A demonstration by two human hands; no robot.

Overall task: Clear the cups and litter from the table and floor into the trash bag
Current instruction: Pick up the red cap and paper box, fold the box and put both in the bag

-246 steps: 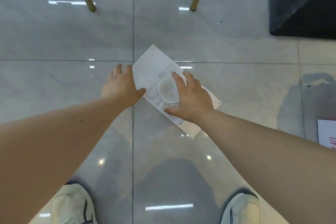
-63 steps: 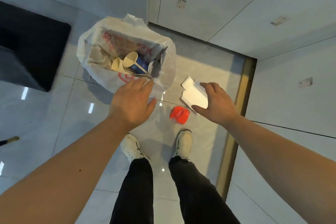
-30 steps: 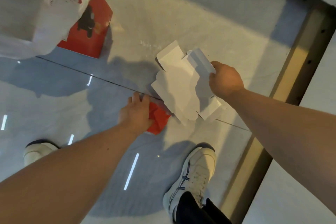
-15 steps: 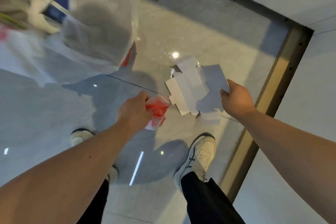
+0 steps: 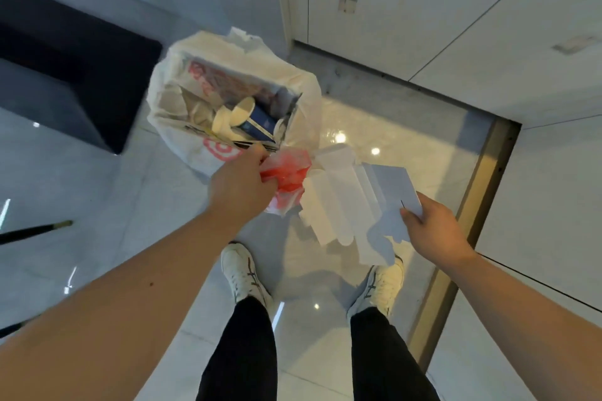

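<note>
The white trash bag [image 5: 182, 140] with red print stands open on the floor ahead of my feet. Inside it lie paper cups [image 5: 239, 112], a blue carton and crumpled paper. My left hand [image 5: 241, 187] is shut on a crumpled red and clear wrapper [image 5: 290, 174], held just below the bag's near rim. My right hand [image 5: 436, 228] pinches one corner of a flattened white cardboard box [image 5: 348, 202], which hangs in the air to the right of the wrapper, above the floor.
A dark block of furniture [image 5: 65, 75] sits on the floor at the left. White wall panels [image 5: 423, 26] and a brass floor strip [image 5: 469, 205] run along the right. A black chair leg with a gold tip [image 5: 35, 229] pokes in at the left edge. My white shoes [image 5: 244, 273] stand on grey tiles.
I have straightened up from the floor with the red wrapper in my left hand and the white box in my right. Both now hang near the bag's opening.
</note>
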